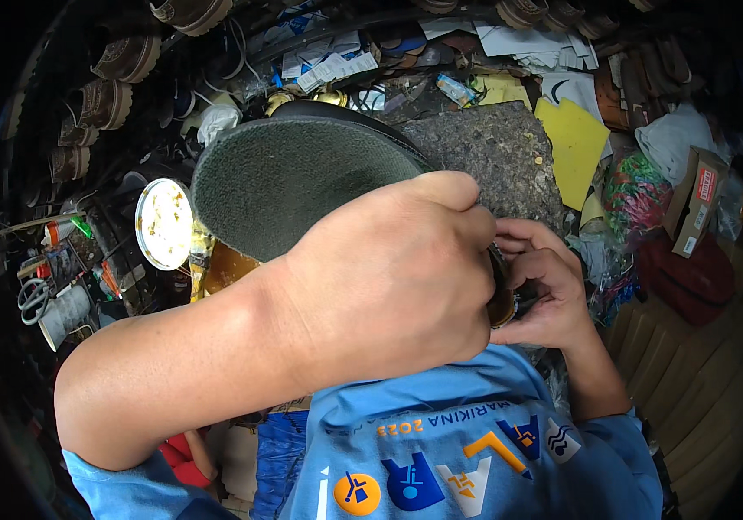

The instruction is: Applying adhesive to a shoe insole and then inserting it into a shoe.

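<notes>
A dark shoe lies sole-up in front of me, its rough grey-green sole (293,178) tilted toward me and a strip of black upper showing behind it. My left hand (406,264) is closed in a fist across the shoe's near end; whatever its fingers grip is hidden. To its right, my right hand (547,290) curls its fingers and thumb round a dark curved edge with a brown part, which looks like the shoe's other end. Most of that end is behind my left fist. Left of the sole stands a round white lid (163,224) smeared with yellow-brown stuff.
An amber-stained container (226,270) is partly hidden behind my left forearm. Beyond the shoe lies a worn stone-like slab (484,152), with a yellow sheet (569,147) beside it. Scissors (33,299) lie far left; brown shoes (104,104) line the upper left. A narrow box (695,199) stands right.
</notes>
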A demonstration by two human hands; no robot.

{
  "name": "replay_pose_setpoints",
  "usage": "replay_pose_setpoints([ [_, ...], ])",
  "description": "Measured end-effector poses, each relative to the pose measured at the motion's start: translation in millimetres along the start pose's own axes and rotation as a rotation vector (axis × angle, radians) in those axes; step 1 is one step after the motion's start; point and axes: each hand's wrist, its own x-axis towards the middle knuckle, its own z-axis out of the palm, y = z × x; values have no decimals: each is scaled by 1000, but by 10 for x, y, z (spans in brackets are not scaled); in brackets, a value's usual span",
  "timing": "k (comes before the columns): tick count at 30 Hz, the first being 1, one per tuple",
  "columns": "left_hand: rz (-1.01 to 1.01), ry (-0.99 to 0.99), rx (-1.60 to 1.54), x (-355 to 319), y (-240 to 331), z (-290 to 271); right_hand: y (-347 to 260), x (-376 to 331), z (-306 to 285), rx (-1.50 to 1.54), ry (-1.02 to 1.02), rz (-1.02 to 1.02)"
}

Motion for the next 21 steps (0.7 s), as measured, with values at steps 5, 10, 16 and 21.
replay_pose_setpoints([
  [5,-2,-47,6,13,47,-55,-374,157,-137,-388,-124,-208],
  [10,-41,21,74,23,57,11,-643,237,-51,-886,-455,-512],
  [16,-64,62,6,-15,25,-24,-551,326,12,-975,-621,-572],
  [21,-151,-17,-16,-77,-149,-533,-679,343,83,-947,-675,-526],
])
